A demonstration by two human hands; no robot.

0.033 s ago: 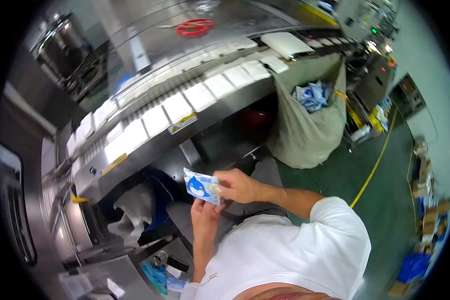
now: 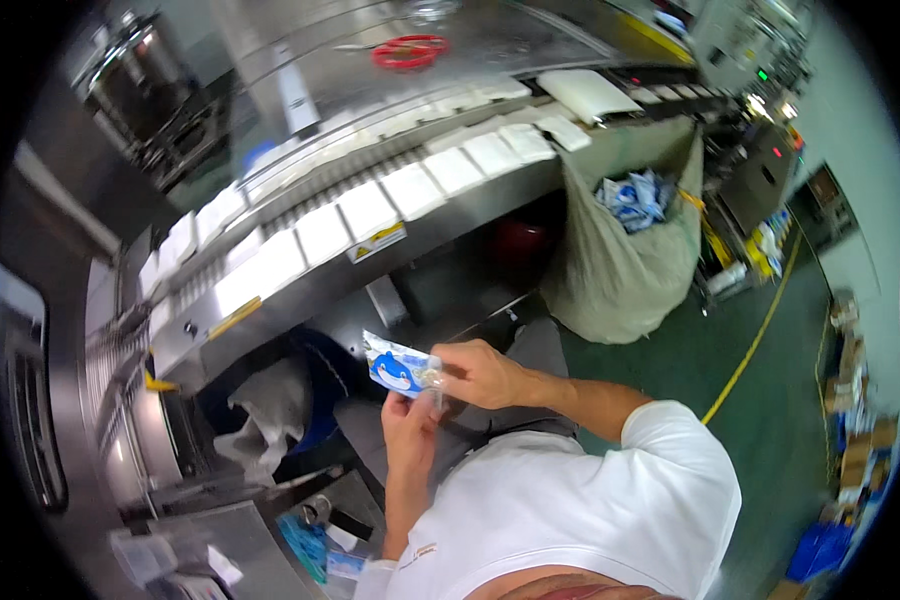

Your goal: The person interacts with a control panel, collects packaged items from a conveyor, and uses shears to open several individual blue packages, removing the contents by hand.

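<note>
Between my hands is a small plastic packet [image 2: 395, 368], white and light blue with a cartoon whale on its front. My right hand [image 2: 482, 374] pinches the packet's right end, fingers closed over the clear edge. Below it, my left hand [image 2: 410, 428] grips the lower edge with thumb and fingers together. The packet is tilted above my lap, and its contents are hidden.
Ahead runs a conveyor [image 2: 470, 205] carrying white folded pads [image 2: 367, 210]. A beige sack [image 2: 625, 275] with blue-and-white packets stands ahead right. A blue bin [image 2: 320, 395] holding pale cloth is left. Red-handled scissors [image 2: 410, 52] lie on the metal surface beyond the conveyor.
The packet has tipped slightly, so its whale print looks flatter. Both hands keep their hold, and the surroundings have shifted a little to the right in view.
</note>
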